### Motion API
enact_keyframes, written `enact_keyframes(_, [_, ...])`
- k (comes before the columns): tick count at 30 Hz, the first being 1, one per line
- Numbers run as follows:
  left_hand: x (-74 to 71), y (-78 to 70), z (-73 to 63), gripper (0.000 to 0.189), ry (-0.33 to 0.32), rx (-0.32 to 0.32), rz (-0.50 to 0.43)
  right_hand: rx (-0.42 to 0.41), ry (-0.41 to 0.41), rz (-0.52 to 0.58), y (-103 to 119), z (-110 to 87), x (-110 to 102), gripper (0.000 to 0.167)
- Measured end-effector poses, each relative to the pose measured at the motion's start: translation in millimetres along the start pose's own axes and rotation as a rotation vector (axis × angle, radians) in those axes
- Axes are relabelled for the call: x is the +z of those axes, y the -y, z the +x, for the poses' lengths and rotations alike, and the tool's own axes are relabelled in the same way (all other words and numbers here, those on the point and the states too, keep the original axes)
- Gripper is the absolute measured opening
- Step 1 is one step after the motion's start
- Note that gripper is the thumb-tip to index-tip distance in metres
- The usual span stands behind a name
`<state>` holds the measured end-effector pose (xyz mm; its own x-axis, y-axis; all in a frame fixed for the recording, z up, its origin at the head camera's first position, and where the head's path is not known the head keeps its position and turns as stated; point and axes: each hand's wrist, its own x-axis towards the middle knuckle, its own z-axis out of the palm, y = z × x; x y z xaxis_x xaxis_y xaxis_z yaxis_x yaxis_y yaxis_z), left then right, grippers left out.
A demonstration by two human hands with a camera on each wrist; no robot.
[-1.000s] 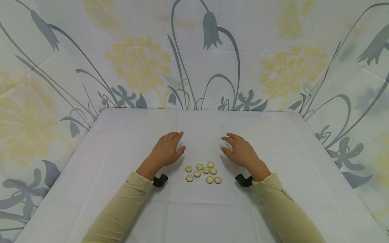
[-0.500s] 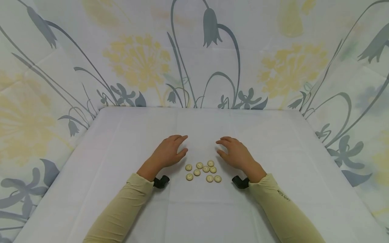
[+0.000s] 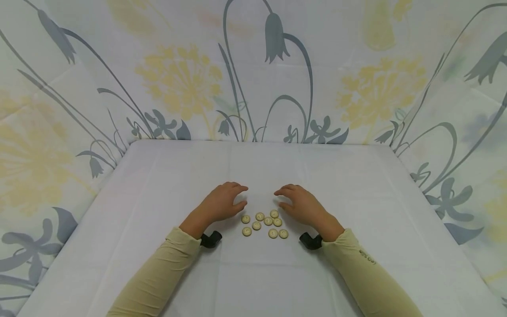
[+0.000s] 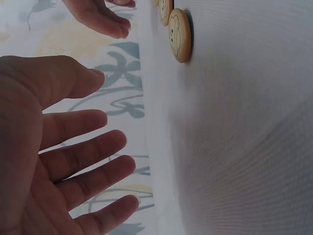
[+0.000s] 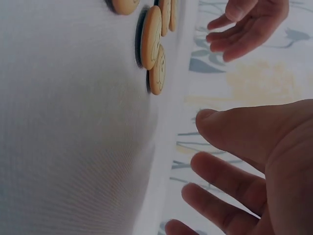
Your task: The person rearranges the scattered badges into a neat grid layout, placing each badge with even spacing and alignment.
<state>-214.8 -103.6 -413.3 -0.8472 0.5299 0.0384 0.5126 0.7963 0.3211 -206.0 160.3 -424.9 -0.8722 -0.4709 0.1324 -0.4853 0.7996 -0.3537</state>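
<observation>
Several round, pale wooden buttons point(image 3: 256, 226) with dark line markings lie in a loose cluster on the white tabletop. My left hand point(image 3: 219, 202) hovers just left of and beyond them, its fingers spread and relaxed, holding nothing. On the other side my right hand point(image 3: 303, 204) is held in the same way, thumb apart from the fingers, palm facing the left hand. The left wrist view shows one button point(image 4: 180, 35) near the left thumb. In the right wrist view a button point(image 5: 151, 38) rests on the cloth beside the right thumb, overlapping another.
A white cloth point(image 3: 273, 281) with faint creases covers the table. Patterned fabric point(image 3: 253, 88) with grey flowers and yellow blooms rises along the back and both sides. A black wrist mount point(image 3: 211, 239) sits under the left wrist, another black mount point(image 3: 310, 241) under the right.
Both hands have moved inward toward each other and slightly closer to the body, nearer the buttons. The buttons have stayed in place.
</observation>
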Motion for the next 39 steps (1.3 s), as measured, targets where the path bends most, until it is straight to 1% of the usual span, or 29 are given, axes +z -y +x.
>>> enact_keyframes(3, [0.0,-2.6,0.0,0.042,0.032,0.005,-0.015,-0.029,0.022,0.006,1.7,0.4,0.7,0.029])
enact_keyframes(8, [3.2,-6.5,1.0,0.04,0.071,0.015,-0.025,-0.084,0.029,-0.004,1.8,1.5,2.9,0.025])
enact_keyframes(16, [7.1,-10.7,1.2,0.035,0.126,0.03,-0.048,-0.132,0.076,-0.001,0.2,2.2,7.4,0.023])
enact_keyframes(21, [8.0,-12.4,1.0,0.033,0.15,0.037,-0.053,-0.153,0.084,-0.008,1.7,1.3,6.7,0.023])
enact_keyframes(27, [7.0,-14.8,-0.5,0.033,0.18,0.053,-0.084,-0.166,0.125,-0.015,3.7,0.5,5.5,0.022])
enact_keyframes(34, [5.4,-16.1,-2.7,0.031,0.201,0.066,-0.081,-0.252,0.14,-0.031,4.0,0.2,4.9,0.021])
enact_keyframes(39, [4.1,-16.7,-3.6,0.029,0.211,0.083,-0.081,-0.283,0.143,-0.028,3.4,0.3,6.1,0.021])
